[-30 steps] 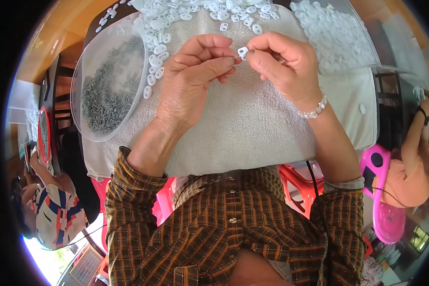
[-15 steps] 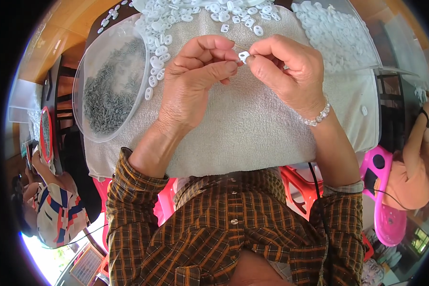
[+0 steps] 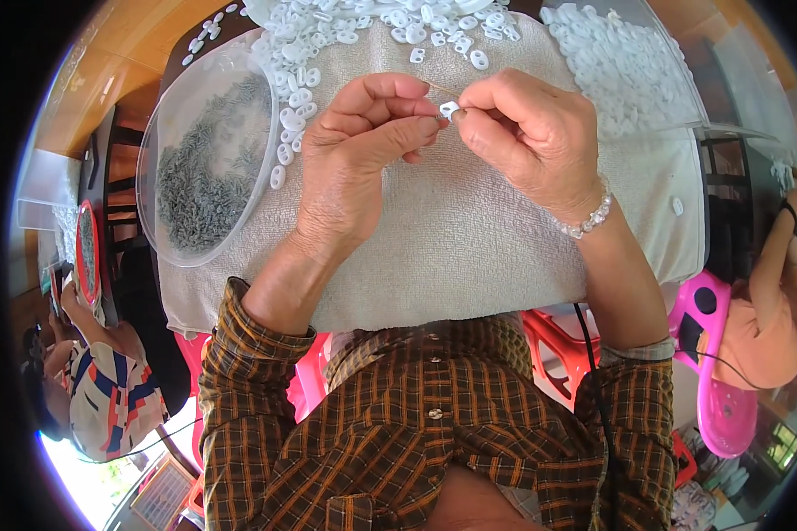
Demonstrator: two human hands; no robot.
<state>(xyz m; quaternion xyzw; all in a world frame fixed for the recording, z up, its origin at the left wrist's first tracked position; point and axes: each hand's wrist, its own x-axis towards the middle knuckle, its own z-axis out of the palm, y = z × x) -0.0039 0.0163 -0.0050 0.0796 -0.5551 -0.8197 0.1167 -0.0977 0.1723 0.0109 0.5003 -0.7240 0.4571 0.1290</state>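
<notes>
My right hand [image 3: 536, 133] pinches a small white plastic piece [image 3: 449, 110] with holes between thumb and index finger. Facing it, my left hand [image 3: 350, 146] has its fingers curled and its thumb bent in close to the white piece. A tiny dark bit shows at the left fingertips, too small to name. Between the two index fingers runs a thin tan line [image 3: 443, 88]; what it is I cannot tell. Both hands hover over a beige towel [image 3: 469, 257] spread on the table. Like pieces lie in a heap [image 3: 305, 40] beyond my hands.
At the left stands a round clear tub [image 3: 142, 199] of small grey metal pieces resembling springs. A clear bin [image 3: 615, 75] of white pieces is at the far right. One white piece [image 3: 677, 206] lies alone near the towel's right edge. Other people sit at both sides.
The white piece has tilted and shifted slightly left in my right fingers. A thin tan line now shows between the hands. My left hand has dropped slightly.
</notes>
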